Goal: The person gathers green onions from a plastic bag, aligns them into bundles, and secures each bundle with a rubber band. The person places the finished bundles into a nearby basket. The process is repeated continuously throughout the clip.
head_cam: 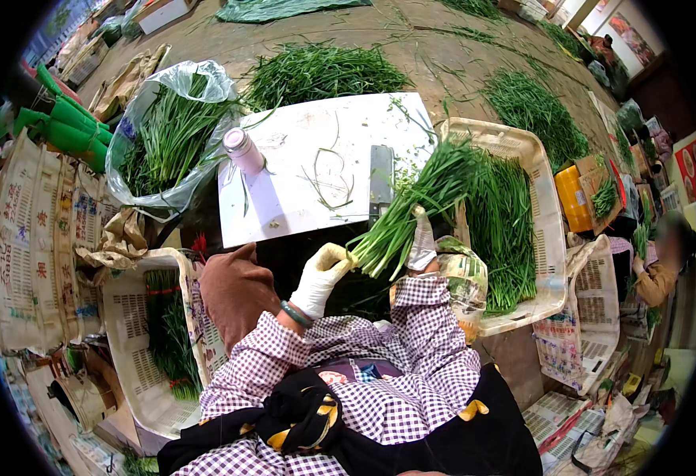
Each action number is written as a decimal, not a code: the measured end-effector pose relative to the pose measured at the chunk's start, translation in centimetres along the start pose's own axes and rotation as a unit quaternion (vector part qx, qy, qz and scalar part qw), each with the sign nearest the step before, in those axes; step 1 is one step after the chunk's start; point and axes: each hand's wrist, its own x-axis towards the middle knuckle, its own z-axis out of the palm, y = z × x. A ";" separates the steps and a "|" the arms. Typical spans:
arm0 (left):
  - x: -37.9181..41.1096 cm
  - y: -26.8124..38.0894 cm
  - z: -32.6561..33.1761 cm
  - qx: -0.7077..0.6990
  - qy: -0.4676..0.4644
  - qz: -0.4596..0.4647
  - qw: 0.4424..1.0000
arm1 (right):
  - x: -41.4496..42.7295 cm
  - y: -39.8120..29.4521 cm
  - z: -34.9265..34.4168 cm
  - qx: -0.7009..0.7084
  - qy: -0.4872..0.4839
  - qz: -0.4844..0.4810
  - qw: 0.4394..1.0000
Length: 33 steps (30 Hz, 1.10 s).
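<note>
My right hand (423,243), in a pale glove, grips a loose bunch of garlic chives (422,193). The bunch slants, with leaf tips up to the right and white stem ends down to the left. At the lowest stem ends, my gloved left hand (322,276) pinches with thumb and fingertips. Beyond my hands lies a white board (300,154) strewn with leaf scraps. A cleaver (381,172) rests flat on it, and a pink lidded bottle (245,153) stands at its left. Close by on the right, a plastic crate (547,238) holds more chives (500,238).
Left of the board is a clear plastic bag (128,172) of chives. Another crate (136,357) with tied bundles (169,327) sits at my left. Chive heaps (324,71) (535,116) lie on the floor (407,35). A person (660,279) sits at far right.
</note>
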 end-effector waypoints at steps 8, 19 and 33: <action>-2.4 5.3 -3.6 0.680 -0.219 -0.149 0.683 | -0.2 -0.6 0.0 0.015 -0.057 -0.061 0.996; 2.5 2.4 3.2 0.231 0.088 0.008 0.969 | -0.3 0.9 1.1 -0.058 -0.064 -0.006 0.996; 1.4 0.2 0.7 -0.078 -0.006 0.013 0.997 | -0.5 0.2 0.7 0.040 -0.043 -0.022 0.998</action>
